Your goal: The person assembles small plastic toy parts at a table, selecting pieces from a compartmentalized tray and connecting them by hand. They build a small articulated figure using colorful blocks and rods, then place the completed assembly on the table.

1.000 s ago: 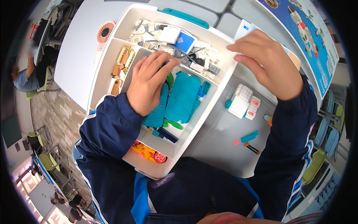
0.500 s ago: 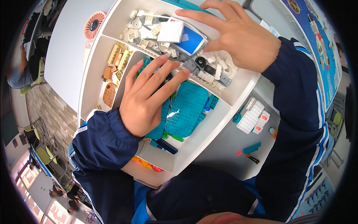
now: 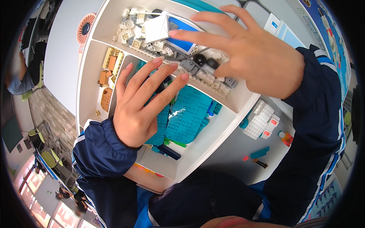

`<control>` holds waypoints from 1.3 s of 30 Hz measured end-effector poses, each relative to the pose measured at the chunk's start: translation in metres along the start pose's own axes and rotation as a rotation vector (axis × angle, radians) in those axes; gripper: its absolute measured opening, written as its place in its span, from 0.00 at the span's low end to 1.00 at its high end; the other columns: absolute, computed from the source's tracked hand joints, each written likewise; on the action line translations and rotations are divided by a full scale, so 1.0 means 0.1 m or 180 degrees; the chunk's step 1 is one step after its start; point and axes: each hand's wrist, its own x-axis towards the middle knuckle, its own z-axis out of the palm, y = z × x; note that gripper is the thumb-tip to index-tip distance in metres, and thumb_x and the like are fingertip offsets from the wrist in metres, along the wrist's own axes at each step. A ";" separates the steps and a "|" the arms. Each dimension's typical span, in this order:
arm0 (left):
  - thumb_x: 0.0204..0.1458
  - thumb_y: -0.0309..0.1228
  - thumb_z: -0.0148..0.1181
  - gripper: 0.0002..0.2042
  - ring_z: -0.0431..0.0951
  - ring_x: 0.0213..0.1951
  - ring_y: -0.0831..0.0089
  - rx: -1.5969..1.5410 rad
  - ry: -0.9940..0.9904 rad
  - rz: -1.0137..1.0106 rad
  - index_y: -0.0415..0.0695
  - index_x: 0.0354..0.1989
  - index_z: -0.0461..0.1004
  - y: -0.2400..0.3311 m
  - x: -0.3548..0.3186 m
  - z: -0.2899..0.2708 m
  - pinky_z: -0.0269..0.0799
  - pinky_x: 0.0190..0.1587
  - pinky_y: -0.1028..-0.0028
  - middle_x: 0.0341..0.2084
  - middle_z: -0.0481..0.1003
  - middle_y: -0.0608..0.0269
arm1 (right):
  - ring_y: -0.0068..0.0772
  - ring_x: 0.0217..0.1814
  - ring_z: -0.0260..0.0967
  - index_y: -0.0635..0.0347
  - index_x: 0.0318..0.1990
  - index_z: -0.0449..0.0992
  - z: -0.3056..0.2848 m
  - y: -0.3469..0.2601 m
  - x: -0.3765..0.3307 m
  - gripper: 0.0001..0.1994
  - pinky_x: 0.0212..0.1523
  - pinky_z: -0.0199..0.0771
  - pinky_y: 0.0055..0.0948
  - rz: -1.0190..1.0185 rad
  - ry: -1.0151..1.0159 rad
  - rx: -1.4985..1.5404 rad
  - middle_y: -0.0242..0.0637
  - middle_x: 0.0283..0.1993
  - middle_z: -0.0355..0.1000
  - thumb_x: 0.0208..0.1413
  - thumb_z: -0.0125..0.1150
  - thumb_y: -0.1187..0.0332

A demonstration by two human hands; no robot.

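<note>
My left hand (image 3: 138, 108) is open, fingers spread, over the divider of a white compartment tray (image 3: 216, 146). Beneath it lie large teal studded plates (image 3: 187, 112). My right hand (image 3: 256, 57) spreads its fingers above the tray's far compartment, holding nothing I can see. Its index fingertip is by a white flat piece (image 3: 156, 29) and a blue panel with a white border (image 3: 184, 30); whether it touches them I cannot tell. White and grey building bricks (image 3: 131, 32), black wheels (image 3: 199, 59) and a dark chain lie around these.
Tan and brown bricks (image 3: 104, 78) fill the left compartment. Right of the tray, a white studded brick assembly (image 3: 260, 119), a teal piece (image 3: 260, 152) and a small figure part (image 3: 261, 163) lie on a grey surface. A pink fan (image 3: 86, 29) stands at the far left.
My right hand has swung nearer, its index finger now beside the white piece. The tray sits slightly further left in view. My left hand stays spread over the divider.
</note>
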 end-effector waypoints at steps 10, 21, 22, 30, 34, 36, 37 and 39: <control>0.42 0.11 0.53 0.36 0.68 0.66 0.59 0.0061 -0.0027 -0.0017 0.57 0.62 0.77 0.00 0.01 -0.02 0.50 0.69 0.48 0.60 0.73 0.64 | 0.49 0.76 0.49 0.53 0.29 0.88 0.15 -0.15 0.00 0.08 0.71 0.50 0.56 0.0122 0.0895 0.0029 0.40 0.72 0.61 0.41 0.66 0.77; 0.42 0.12 0.53 0.33 0.69 0.65 0.54 0.0247 -0.0088 0.0084 0.51 0.60 0.77 0.03 0.01 -0.08 0.54 0.68 0.49 0.60 0.73 0.57 | 0.49 0.71 0.57 0.59 0.35 0.84 0.18 0.04 0.02 0.08 0.66 0.56 0.55 -0.0294 0.1061 0.0105 0.50 0.61 0.69 0.54 0.59 0.69; 0.40 0.12 0.53 0.33 0.70 0.65 0.51 0.0320 -0.0119 0.0123 0.49 0.60 0.78 0.03 0.01 -0.09 0.56 0.68 0.49 0.60 0.74 0.54 | 0.46 0.70 0.58 0.59 0.37 0.83 0.18 0.04 0.05 0.08 0.66 0.57 0.55 -0.0315 0.1299 -0.0016 0.48 0.60 0.70 0.54 0.59 0.69; 0.42 0.12 0.54 0.34 0.70 0.65 0.53 0.0356 0.0018 0.0174 0.50 0.61 0.76 0.05 0.02 -0.07 0.65 0.63 0.53 0.61 0.72 0.53 | 0.34 0.73 0.61 0.54 0.56 0.78 0.39 -0.05 0.33 0.24 0.78 0.38 0.60 0.0269 0.1334 -0.0629 0.36 0.66 0.69 0.49 0.63 0.81; 0.45 0.13 0.55 0.31 0.71 0.65 0.56 0.0356 0.0100 0.0131 0.51 0.61 0.77 0.08 -0.03 -0.04 0.66 0.62 0.53 0.62 0.72 0.55 | 0.36 0.70 0.65 0.56 0.54 0.80 0.36 -0.13 0.19 0.23 0.78 0.40 0.60 0.0571 0.0627 -0.0717 0.37 0.60 0.74 0.47 0.65 0.79; 0.46 0.14 0.55 0.31 0.71 0.65 0.56 0.0367 0.0098 0.0097 0.51 0.61 0.77 0.08 -0.04 -0.04 0.67 0.62 0.54 0.62 0.72 0.55 | 0.34 0.67 0.68 0.57 0.53 0.80 0.15 -0.21 0.19 0.22 0.77 0.42 0.60 0.0718 0.0069 -0.0604 0.38 0.56 0.77 0.46 0.66 0.78; 0.46 0.14 0.55 0.31 0.71 0.65 0.56 0.0374 0.0092 0.0084 0.51 0.61 0.77 0.09 -0.04 -0.05 0.67 0.62 0.54 0.62 0.72 0.55 | 0.34 0.65 0.69 0.58 0.51 0.81 0.14 -0.20 0.22 0.21 0.77 0.42 0.60 0.0570 0.0383 -0.0552 0.38 0.54 0.77 0.45 0.67 0.77; 0.46 0.14 0.56 0.31 0.71 0.65 0.56 0.0383 0.0118 0.0091 0.51 0.61 0.76 0.09 -0.05 -0.05 0.67 0.62 0.54 0.62 0.72 0.54 | 0.33 0.60 0.71 0.60 0.48 0.82 0.13 -0.13 0.31 0.20 0.76 0.42 0.61 0.0294 0.1006 -0.0448 0.38 0.50 0.78 0.43 0.69 0.77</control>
